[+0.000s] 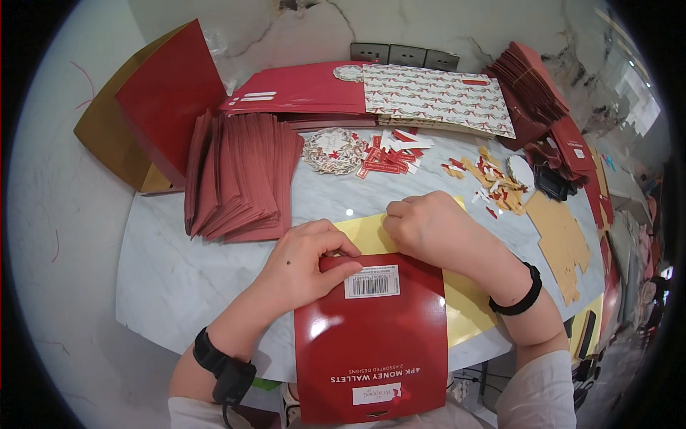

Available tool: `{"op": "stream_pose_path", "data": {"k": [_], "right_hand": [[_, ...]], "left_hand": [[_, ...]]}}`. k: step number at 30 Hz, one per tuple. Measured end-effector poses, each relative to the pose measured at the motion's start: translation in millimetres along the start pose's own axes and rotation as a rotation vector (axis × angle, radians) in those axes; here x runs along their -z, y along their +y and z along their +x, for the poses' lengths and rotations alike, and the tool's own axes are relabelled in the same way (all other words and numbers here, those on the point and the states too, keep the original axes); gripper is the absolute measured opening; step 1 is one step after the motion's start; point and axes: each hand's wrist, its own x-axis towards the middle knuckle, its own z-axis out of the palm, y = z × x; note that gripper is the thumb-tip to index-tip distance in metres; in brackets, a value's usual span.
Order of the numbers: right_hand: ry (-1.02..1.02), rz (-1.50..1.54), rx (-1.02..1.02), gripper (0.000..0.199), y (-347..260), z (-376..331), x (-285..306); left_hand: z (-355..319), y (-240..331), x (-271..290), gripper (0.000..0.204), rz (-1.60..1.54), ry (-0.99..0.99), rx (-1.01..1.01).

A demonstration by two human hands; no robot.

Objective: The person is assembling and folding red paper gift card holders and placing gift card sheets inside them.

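left hand [304, 261] fingertips curl and pinch the top edge of the red card sleeve [371, 336], pinning it flat over the yellow sheet [468, 304] on the marble table [164, 286]; right hand [429, 229] fingers bunch together, pressing the sheet's upper edge, seemingly to steady it. both wrists bend inward, forearms rising from below, a stack of red envelopes [239, 179] left of them

I see a fanned stack of dark red envelopes [239, 179] lying left of centre on the marble table [157, 286]. Behind it stands a red and gold box [153, 100], and paper scraps [493, 182] are scattered to the right, near a patterned sheet [436, 96].
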Motion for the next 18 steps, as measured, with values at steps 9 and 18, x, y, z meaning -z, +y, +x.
{"op": "stream_pose_path", "data": {"k": [9, 18], "right_hand": [[-0.092, 0.207, -0.091, 0.012, 9.1, -0.7, 12.9], [-0.048, 0.061, -0.036, 0.013, 0.4, -0.2, 5.6]], "left_hand": [[-0.7, -0.9, -0.5, 0.019, -0.094, 0.025, 0.019], [-1.1, -1.6, 0.5, 0.018, -0.086, 0.022, -0.001]]}}
